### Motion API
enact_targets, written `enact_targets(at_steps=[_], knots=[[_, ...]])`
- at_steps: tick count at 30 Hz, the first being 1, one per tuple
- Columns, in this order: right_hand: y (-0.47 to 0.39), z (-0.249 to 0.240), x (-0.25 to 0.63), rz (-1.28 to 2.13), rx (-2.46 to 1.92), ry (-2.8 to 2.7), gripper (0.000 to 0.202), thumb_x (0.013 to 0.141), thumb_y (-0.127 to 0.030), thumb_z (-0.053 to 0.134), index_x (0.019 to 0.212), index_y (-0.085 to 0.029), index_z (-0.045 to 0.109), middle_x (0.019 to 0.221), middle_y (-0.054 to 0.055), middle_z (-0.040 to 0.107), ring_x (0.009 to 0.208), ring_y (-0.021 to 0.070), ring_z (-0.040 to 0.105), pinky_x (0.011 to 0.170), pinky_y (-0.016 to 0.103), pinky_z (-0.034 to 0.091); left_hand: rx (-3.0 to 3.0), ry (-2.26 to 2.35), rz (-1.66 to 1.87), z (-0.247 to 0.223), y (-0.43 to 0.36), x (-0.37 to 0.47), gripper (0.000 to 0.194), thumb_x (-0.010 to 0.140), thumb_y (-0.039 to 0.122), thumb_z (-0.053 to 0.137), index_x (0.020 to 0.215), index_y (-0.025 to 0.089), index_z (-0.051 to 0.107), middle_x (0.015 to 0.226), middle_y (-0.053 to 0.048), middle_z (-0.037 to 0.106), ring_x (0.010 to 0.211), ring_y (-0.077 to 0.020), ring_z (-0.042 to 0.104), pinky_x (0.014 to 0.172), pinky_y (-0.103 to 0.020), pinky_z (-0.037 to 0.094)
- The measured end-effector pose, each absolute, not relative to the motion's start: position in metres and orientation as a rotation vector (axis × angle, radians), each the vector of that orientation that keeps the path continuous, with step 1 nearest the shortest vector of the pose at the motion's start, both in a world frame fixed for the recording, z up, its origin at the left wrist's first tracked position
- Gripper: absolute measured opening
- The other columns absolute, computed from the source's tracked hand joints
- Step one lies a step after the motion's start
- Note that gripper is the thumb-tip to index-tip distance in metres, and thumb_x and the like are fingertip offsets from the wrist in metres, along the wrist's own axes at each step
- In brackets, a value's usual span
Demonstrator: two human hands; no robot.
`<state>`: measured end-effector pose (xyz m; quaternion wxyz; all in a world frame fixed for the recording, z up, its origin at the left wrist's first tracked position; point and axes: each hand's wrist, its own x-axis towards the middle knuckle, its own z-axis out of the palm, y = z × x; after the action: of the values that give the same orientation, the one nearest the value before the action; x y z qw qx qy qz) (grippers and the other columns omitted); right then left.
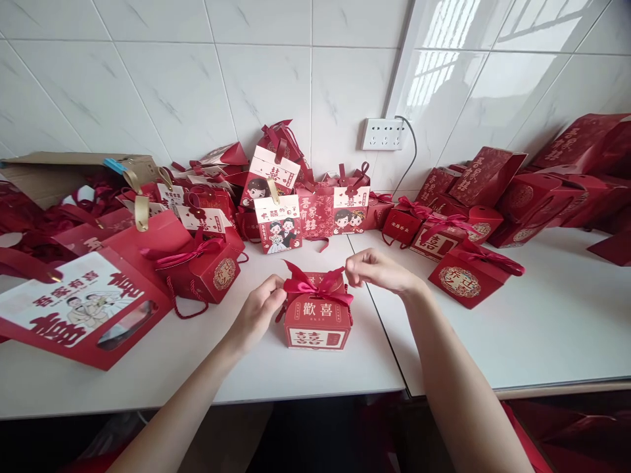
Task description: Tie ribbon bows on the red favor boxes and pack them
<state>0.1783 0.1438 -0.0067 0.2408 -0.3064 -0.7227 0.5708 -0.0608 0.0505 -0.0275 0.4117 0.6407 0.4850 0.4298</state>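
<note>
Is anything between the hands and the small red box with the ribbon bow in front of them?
Nothing visible. The left hand and right hand are already at the ribbon bow on top of the small red box, each pinching one end. The other boxes lie behind and to the sides.

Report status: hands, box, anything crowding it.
Left hand and right hand pinch ribbon bow ends. Red box upright at table edge. Other boxes nearby, not touching.

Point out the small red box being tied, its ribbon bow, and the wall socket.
small red box (316, 327): head view, front face.
ribbon bow (315, 286): head view, centre knot.
wall socket (383, 134): head view, white faceplate.
</note>
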Motion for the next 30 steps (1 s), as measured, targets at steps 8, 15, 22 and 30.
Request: enact_targets(at_steps=[8,15,22,30], knots=[[0.144,-0.006,0.172,1.369,-1.028,-1.998,0.041,0.074,-0.054,0.059,0.060,-0.015,0.058,0.055,-0.003,0.048,0.054,0.0090,0.039,0.055,0.025,0.030,1.568,1.380,0.918,-0.026,0.041,-0.058,0.059,0.071,0.050,0.065,0.113,0.025,0.032,0.122,-0.010,0.046,0.102,-0.0216,0.054,0.077,-0.034,0.050],[0.144,-0.006,0.175,1.356,-1.142,-1.928,0.052,0.074,-0.057,0.057,0.043,-0.016,0.051,0.039,-0.005,0.033,0.041,0.0064,0.028,0.047,0.026,0.022,1.719,1.676,1.337,-0.023,0.073,-0.083,0.042,0.080,0.042,0.056,0.114,0.020,0.045,0.120,-0.011,0.054,0.113,-0.0234,0.052,0.100,-0.043,0.039],[0.149,-0.012,0.169,1.322,-1.064,-1.731,0.048,0.075,-0.062,0.054,0.064,-0.015,0.056,0.054,-0.004,0.041,0.051,0.0081,0.042,0.055,0.025,0.035,1.704,1.530,1.213,-0.013,0.061,-0.075,0.030,0.082,0.044,0.051,0.103,0.024,0.056,0.117,-0.004,0.059,0.116,-0.0230,0.051,0.102,-0.037,0.039],[0.143,-0.009,0.165,1.536,-1.117,-1.776,0.053,0.079,-0.069,0.040,0.075,-0.017,0.053,0.061,-0.002,0.048,0.054,0.0103,0.050,0.057,0.026,0.041,2.061,1.333,0.893,-0.007,0.068,-0.070,0.029,0.083,0.038,0.053,0.110,0.026,0.057,0.133,-0.004,0.047,0.128,-0.0229,0.040,0.108,-0.036,0.033]])
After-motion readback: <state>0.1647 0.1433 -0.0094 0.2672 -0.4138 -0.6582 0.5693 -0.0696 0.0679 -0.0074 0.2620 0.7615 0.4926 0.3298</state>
